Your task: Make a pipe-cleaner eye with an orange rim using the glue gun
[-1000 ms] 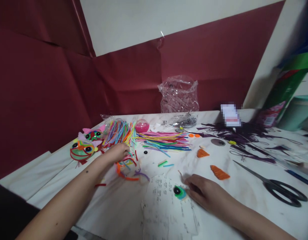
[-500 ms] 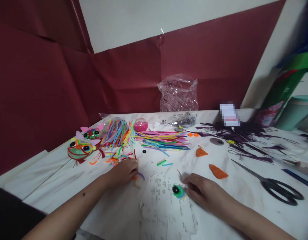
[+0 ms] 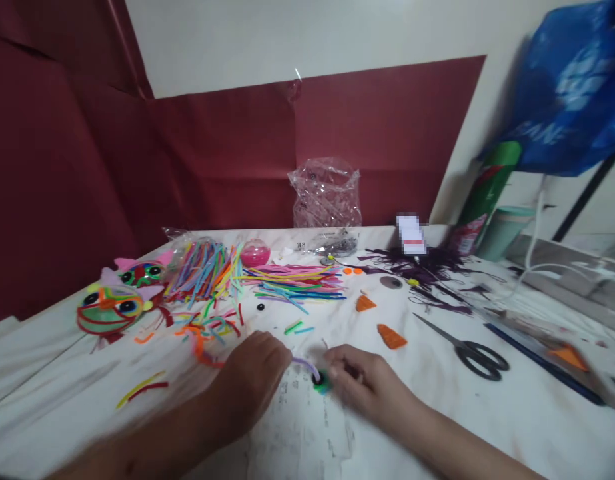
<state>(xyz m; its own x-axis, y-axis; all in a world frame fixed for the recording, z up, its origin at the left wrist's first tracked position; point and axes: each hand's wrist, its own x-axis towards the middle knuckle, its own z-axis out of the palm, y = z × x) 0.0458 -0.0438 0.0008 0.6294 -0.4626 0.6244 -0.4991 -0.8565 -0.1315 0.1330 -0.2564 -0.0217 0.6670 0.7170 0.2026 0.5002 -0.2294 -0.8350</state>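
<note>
My left hand (image 3: pixel 260 370) is closed on a purple pipe cleaner (image 3: pixel 302 362), whose far end curves down over a small eye piece (image 3: pixel 321 385) with a black centre and green-blue rim. The eye piece lies on a sheet of handwritten paper (image 3: pixel 300 433). At its right edge, my right hand (image 3: pixel 357 379) has its fingers bent and thumb pressed in, gripping the rim; blur hides the exact contact. Orange pipe cleaner bits (image 3: pixel 201 348) lie just left of my left hand.
Two cat-like faces (image 3: pixel 107 317) stand at left. Behind my hands lie bundled pipe cleaners (image 3: pixel 297 281), a pink dome (image 3: pixel 256 253) and a loose black eye (image 3: pixel 260 307). To the right are orange pieces (image 3: pixel 391 337), black scissors (image 3: pixel 480 360) and dark purple strands (image 3: pixel 427 263).
My left hand has moved right towards the eye piece, bringing the purple pipe cleaner over it. My right hand stays beside the eye piece. The view has turned to the right.
</note>
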